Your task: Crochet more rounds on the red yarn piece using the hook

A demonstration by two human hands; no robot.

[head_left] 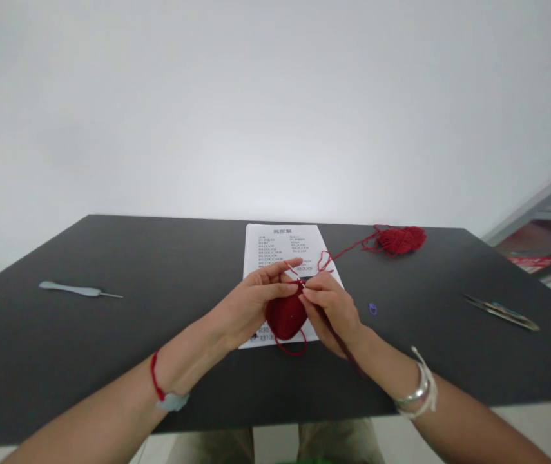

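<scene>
A dark red crocheted piece (pixel 285 317) hangs between my hands, over a printed sheet of paper (pixel 282 233). My left hand (pixel 260 290) pinches the top edge of the piece, with its index finger stretched out and red yarn running over it. My right hand (pixel 333 312) is closed round a thin crochet hook, whose tip meets the piece beside my left fingertips. A loop of yarn hangs below the piece. From near my hands, a strand leads to a tangled red yarn ball (pixel 401 240) at the back right.
A grey-handled tool with a thin metal tip (pixel 75 289) lies on the dark table (pixel 183 251) at the left. A small purple stitch marker (pixel 372 309) is right of my right hand, and metal scissors (pixel 502 313) lie farther right. A white wall stands behind.
</scene>
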